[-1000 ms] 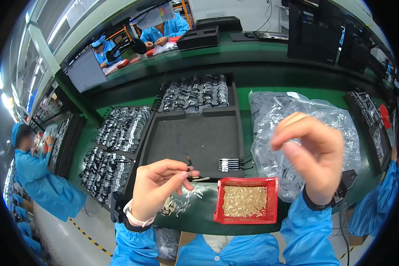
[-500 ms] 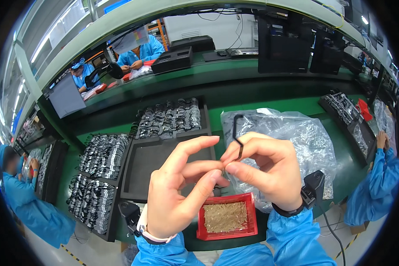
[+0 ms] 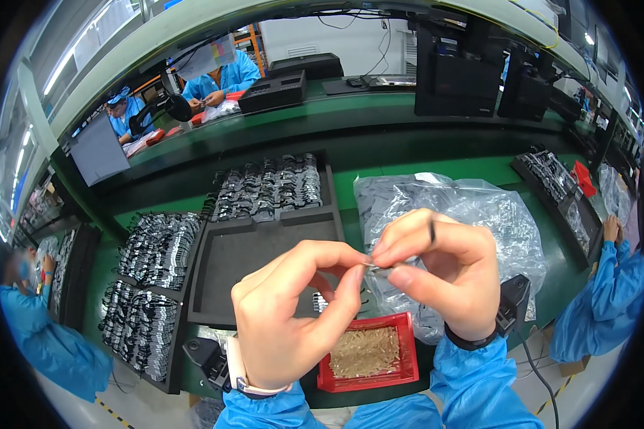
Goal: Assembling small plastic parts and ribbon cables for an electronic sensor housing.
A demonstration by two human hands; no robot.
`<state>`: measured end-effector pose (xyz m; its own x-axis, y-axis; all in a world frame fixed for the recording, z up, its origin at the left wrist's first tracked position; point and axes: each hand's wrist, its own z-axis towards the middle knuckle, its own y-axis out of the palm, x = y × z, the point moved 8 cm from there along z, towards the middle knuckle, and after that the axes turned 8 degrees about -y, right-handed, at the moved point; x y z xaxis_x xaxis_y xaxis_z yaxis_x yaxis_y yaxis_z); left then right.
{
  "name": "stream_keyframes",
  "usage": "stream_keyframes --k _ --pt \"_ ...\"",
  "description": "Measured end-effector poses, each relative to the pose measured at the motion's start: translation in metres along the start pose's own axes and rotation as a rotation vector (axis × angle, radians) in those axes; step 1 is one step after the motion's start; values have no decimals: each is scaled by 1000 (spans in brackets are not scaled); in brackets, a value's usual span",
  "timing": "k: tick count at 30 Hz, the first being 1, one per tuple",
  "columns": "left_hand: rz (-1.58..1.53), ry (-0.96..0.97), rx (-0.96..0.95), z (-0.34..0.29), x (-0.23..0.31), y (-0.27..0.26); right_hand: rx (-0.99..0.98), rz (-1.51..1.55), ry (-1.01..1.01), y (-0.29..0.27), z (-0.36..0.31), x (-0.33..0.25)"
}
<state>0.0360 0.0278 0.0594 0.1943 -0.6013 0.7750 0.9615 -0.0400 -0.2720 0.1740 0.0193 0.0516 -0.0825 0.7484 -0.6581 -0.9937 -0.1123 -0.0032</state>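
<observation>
My left hand (image 3: 293, 311) is closed in a pinch, thumb and forefinger tips meeting the right fingertips above the tray; a tiny piece there is too small to name. My right hand (image 3: 454, 275) is closed on a thin black strip (image 3: 431, 232), part of which shows against its forefinger. The rest of the strip is hidden by the fingers. Below both hands stands a red tray (image 3: 413, 350) holding many small, pale tan slivers (image 3: 366, 352). A small silver part (image 3: 320, 302) partly shows behind my left hand.
Black foam trays (image 3: 254, 268) at the left hold rows of silver-and-black parts (image 3: 147, 322). A clear plastic bag (image 3: 472, 222) lies on the green bench at the right. Another tray (image 3: 562, 196) stands far right. Co-workers in blue sit around; a cable (image 3: 544, 372) hangs by my right wrist.
The black strip stood up above my right fingers and now shows only as a short piece at the forefinger. My left fingers have closed into a pinch, and my right hand shifted slightly right.
</observation>
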Motion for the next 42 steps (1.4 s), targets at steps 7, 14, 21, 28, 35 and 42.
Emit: stream_keyframes --k 7,14,21,28,35,42 --pt "440 730 126 -18 40 -7 110 103 194 -14 -2 -2" --pt "534 875 91 -34 52 10 -225 236 449 12 -14 16" --pt "507 861 120 -34 50 13 -113 484 431 11 -15 17" --pt "473 778 126 -28 45 10 -164 251 280 8 -8 7" --pt "367 702 117 -23 41 8 -113 -126 -29 5 -3 -14" --pt "320 532 -77 -14 33 11 148 -264 -312 -13 -5 -35"
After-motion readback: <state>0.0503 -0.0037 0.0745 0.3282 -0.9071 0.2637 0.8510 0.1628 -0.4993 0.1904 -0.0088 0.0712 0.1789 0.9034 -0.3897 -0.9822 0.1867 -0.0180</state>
